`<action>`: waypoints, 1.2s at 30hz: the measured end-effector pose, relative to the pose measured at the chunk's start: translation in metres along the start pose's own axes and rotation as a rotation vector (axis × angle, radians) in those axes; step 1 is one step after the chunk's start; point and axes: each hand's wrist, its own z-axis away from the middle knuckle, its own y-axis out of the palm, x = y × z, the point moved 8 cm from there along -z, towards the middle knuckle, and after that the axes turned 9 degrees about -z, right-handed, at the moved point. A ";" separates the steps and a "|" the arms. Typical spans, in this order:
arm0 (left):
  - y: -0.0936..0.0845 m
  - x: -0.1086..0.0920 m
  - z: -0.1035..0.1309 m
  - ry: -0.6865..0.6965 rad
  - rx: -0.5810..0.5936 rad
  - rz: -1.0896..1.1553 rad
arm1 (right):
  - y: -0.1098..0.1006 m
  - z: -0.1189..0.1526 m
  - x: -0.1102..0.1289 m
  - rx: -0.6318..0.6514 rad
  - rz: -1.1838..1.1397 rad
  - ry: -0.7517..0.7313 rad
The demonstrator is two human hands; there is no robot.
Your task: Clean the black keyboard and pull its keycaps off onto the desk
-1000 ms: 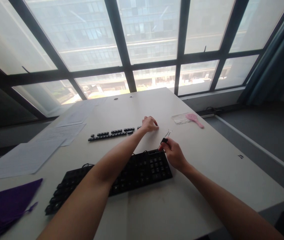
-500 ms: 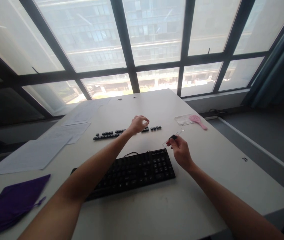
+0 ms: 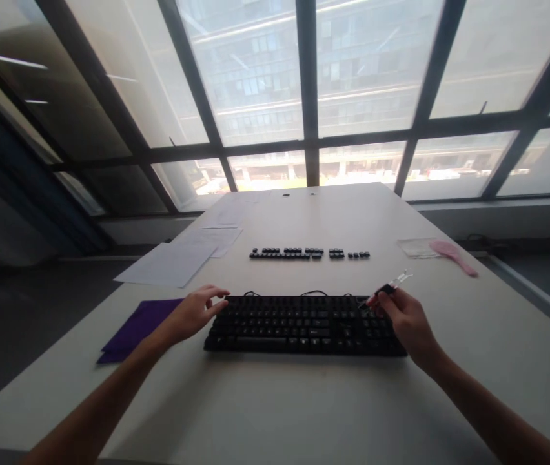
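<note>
A black keyboard (image 3: 294, 329) lies across the desk before me. My left hand (image 3: 201, 309) is at its upper left corner, thumb and fingers apart, with nothing held. Above the number pad on the right, my right hand (image 3: 403, 313) is closed around a keycap puller (image 3: 385, 289) with a black middle and thin wire ends. One wire end points down at the keys; whether it touches them I cannot tell. Behind the keyboard, several loose black keycaps (image 3: 287, 255) sit in rows on the desk.
A purple pouch (image 3: 132, 328) lies left of the keyboard, partly behind my left forearm. White paper sheets (image 3: 173, 263) spread along the left edge. On the right are a pink hairbrush (image 3: 452, 255) and a clear bag (image 3: 410, 248). Windows rise beyond the white desk (image 3: 265, 400).
My left hand has gone from the rows of keycaps back to the keyboard's left end. My right hand has brought the keycap puller over the number pad. The view has swung left.
</note>
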 end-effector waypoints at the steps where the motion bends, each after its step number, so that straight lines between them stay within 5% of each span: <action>1: 0.004 0.007 0.013 -0.033 0.021 0.025 | 0.010 0.005 -0.002 0.037 -0.006 0.031; 7: 0.026 0.007 0.053 -0.060 0.048 0.109 | 0.030 0.018 -0.011 0.105 0.142 0.008; 11: 0.032 0.005 0.052 -0.019 0.056 0.213 | 0.020 0.003 -0.012 0.045 0.226 -0.010; 13: 0.031 0.008 0.043 0.017 0.086 0.249 | 0.033 -0.004 -0.006 0.046 0.205 -0.010; 15: 0.027 0.014 0.029 0.033 0.103 0.253 | 0.066 -0.008 0.003 0.106 0.154 -0.020; 19: 0.014 0.019 -0.003 0.070 0.052 0.260 | 0.175 -0.009 0.019 0.329 0.037 -0.062; 24: 0.018 0.012 -0.004 0.164 0.080 0.347 | 0.287 -0.008 0.020 0.481 0.016 -0.120; 29: 0.029 0.037 0.008 0.071 0.061 0.414 | 0.333 -0.012 0.009 0.595 0.067 -0.131; 36: 0.044 0.042 0.007 0.111 0.183 0.469 | 0.348 -0.008 0.010 0.730 0.170 -0.145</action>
